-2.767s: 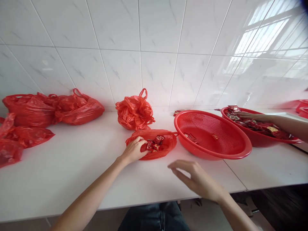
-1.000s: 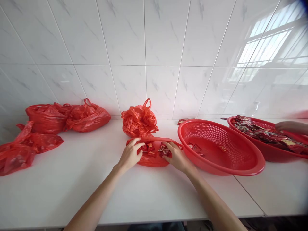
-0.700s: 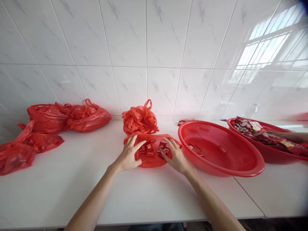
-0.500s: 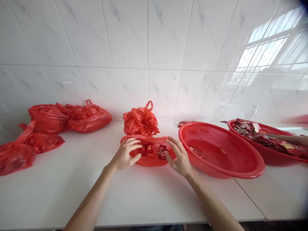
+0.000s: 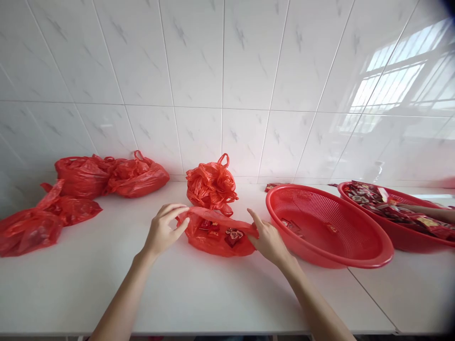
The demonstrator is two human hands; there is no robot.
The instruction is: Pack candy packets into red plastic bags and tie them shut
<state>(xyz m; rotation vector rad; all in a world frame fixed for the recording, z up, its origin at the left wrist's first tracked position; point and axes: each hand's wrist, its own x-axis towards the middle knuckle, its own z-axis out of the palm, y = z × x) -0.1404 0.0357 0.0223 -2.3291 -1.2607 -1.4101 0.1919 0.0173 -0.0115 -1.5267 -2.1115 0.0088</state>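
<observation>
A thin red plastic bag (image 5: 220, 248) lies with its mouth spread on the white table, and several small wrapped sweets (image 5: 233, 237) show inside it. My left hand (image 5: 164, 229) is at the bag's left rim, which runs loosely between thumb and fingers. At the opposite rim, my right hand (image 5: 268, 239) has its thumb against the plastic and its index finger stretched out. Just behind the open bag sits a crumpled bunch of red plastic bags (image 5: 211, 183) with a loop sticking up.
Red bags (image 5: 140, 177) stand by the tiled wall at left, with others (image 5: 30, 232) nearer. A red perforated basket (image 5: 327, 253), holding a few packets, tilts beside my right hand. Farther right, another person's arm (image 5: 432, 211) reaches into a red basket (image 5: 401, 237) heaped with packets.
My hands have moved apart, the left one outward to the left. The bag has come slightly nearer me, and its sweets show more openly. The view has shifted a little.
</observation>
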